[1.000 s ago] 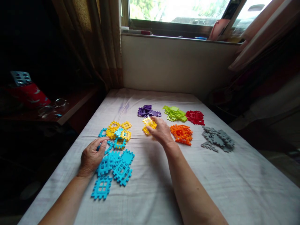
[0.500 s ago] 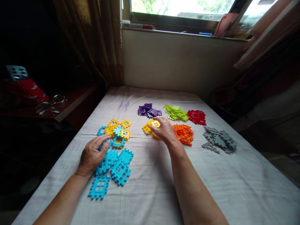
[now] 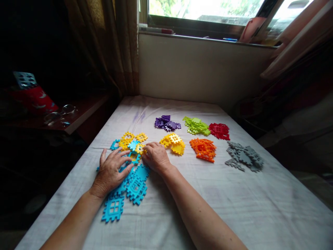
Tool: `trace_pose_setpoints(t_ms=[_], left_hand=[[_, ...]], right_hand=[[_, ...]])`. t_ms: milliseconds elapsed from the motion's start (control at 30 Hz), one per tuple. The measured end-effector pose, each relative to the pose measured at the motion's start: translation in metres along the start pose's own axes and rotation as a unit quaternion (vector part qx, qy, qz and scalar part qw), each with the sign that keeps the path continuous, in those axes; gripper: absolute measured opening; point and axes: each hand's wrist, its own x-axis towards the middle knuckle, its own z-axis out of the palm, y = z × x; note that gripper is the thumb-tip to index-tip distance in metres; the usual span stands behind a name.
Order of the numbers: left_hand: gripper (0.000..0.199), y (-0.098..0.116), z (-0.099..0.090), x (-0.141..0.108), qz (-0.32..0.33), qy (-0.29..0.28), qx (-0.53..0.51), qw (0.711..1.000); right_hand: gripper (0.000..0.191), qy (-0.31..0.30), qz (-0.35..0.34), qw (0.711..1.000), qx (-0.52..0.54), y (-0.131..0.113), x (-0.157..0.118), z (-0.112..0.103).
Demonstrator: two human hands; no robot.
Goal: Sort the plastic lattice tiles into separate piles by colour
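My left hand [image 3: 110,171] lies with fingers spread over blue pieces, left of the mixed blue and yellow pile. Under and below it are flat blue toothed pieces [image 3: 113,207], some with window grids. My right hand [image 3: 156,156] has its fingers curled at the right edge of a yellow window piece [image 3: 139,148], which they pinch. Other yellow pieces [image 3: 128,136] lie behind, with a light blue piece [image 3: 133,145] among them. A separate yellow pile [image 3: 178,148] sits just beyond my right hand.
Purple [image 3: 166,123], lime green [image 3: 196,126], red [image 3: 219,131], orange [image 3: 203,150] and grey [image 3: 244,156] piles lie across the white cloth [image 3: 208,205]. Eyeglasses [image 3: 61,114] and a red pouch [image 3: 39,100] rest on a side table at the left.
My right hand has moved left from the separate yellow pile to the mixed pile. My left hand has spread its fingers and shifted slightly right. The view has shifted a little.
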Motion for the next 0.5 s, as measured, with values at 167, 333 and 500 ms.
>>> trace_pose_setpoints(t_ms=[167,333,500], left_hand=[[0.022,-0.004,0.001,-0.001,-0.016,-0.012,-0.020,1.000],[0.023,-0.006,0.003,-0.001,-0.025,-0.029,-0.018,0.999],[0.021,-0.005,0.002,-0.001,-0.035,-0.037,-0.019,0.999]], right_hand=[[0.026,0.001,0.046,0.999,-0.011,0.011,0.000,-0.035],[0.024,0.044,0.168,0.984,0.028,0.052,-0.009,-0.068],[0.021,-0.007,0.194,0.981,0.027,0.072,-0.018,-0.075]])
